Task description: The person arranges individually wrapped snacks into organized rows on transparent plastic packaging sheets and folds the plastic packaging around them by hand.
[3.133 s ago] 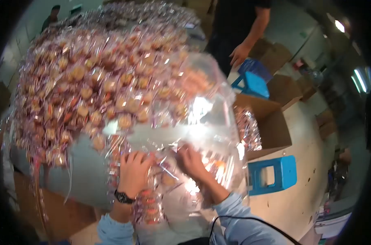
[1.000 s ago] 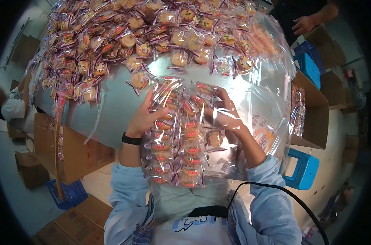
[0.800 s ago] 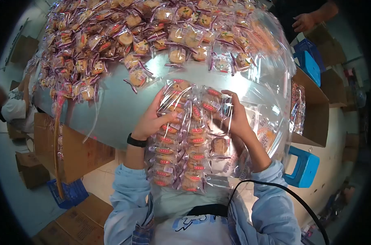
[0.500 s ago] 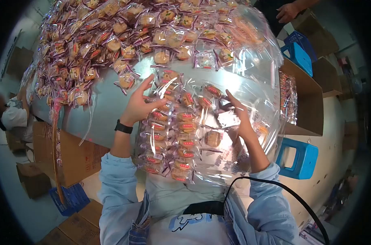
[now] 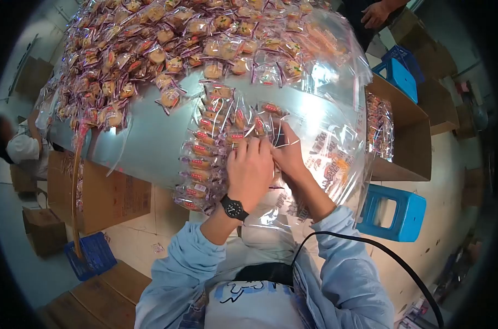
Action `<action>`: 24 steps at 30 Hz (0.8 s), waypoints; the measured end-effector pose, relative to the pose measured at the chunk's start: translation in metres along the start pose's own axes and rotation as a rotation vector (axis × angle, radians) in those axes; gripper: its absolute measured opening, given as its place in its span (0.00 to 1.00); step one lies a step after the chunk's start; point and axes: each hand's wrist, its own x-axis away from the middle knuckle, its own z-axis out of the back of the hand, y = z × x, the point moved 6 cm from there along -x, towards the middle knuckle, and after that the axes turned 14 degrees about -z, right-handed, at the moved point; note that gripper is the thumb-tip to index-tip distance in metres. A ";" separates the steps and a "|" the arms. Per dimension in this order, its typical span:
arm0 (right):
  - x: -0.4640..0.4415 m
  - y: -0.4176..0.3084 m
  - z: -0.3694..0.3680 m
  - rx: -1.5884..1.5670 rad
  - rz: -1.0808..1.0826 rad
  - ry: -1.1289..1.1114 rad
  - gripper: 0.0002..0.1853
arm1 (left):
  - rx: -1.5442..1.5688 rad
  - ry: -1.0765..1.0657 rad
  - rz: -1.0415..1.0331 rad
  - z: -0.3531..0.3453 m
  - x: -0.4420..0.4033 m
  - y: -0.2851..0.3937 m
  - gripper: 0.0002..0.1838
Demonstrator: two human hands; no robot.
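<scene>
My left hand (image 5: 252, 169), with a black watch (image 5: 235, 209) on its wrist, is closed over wrapped cookies in the row nearer my right side. Its fingers are bent together and hide most of that row. My right hand (image 5: 289, 151) is closed beside it at the upper packets, its fingers partly hidden by shiny film. Left of my hands, a neat row of wrapped cookies (image 5: 198, 163) runs toward my body. Some loosely placed packets (image 5: 260, 125) lie just beyond my fingertips. A clear printed plastic bag (image 5: 331, 164) spreads around and under the right hand.
A large heap of wrapped cookies (image 5: 145, 52) covers the far metal table (image 5: 150, 137). Cardboard boxes (image 5: 114, 192) stand left, another box (image 5: 405, 148) right with packets inside. Blue stools (image 5: 413, 214) stand on the right. Another person's hand (image 5: 375, 15) shows far right; a second person (image 5: 21, 145) sits left.
My left hand has moved right and toward me, from open beside the packets to closed over them. My right hand has moved left and closed. The two hands now meet.
</scene>
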 end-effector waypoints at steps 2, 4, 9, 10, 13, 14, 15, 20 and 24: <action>-0.006 -0.004 -0.006 -0.013 0.109 -0.026 0.31 | 0.079 -0.017 -0.029 -0.003 0.005 -0.004 0.15; -0.008 -0.005 -0.014 0.008 0.189 -0.013 0.32 | 0.105 -0.009 -0.016 0.002 0.003 -0.001 0.15; -0.028 -0.008 -0.023 0.092 0.131 0.000 0.37 | 0.208 0.102 -0.052 0.005 0.001 -0.001 0.15; -0.032 -0.009 -0.025 0.084 0.078 -0.012 0.38 | 0.229 0.091 -0.056 0.004 0.000 -0.002 0.15; -0.037 -0.017 -0.032 0.077 -0.016 0.008 0.40 | 0.270 0.106 -0.060 0.004 -0.005 -0.005 0.16; -0.035 -0.022 -0.034 0.086 -0.007 0.047 0.41 | 0.281 0.119 -0.060 0.004 -0.005 -0.005 0.16; -0.034 -0.025 -0.034 0.093 0.003 0.087 0.41 | 0.295 0.122 -0.068 0.004 -0.006 -0.005 0.17; -0.038 -0.014 -0.032 -0.101 0.031 0.030 0.35 | 0.344 0.074 -0.031 0.009 -0.004 -0.016 0.18; -0.040 -0.016 -0.018 -0.214 -0.029 -0.106 0.31 | 0.333 0.120 -0.062 0.004 0.005 -0.028 0.19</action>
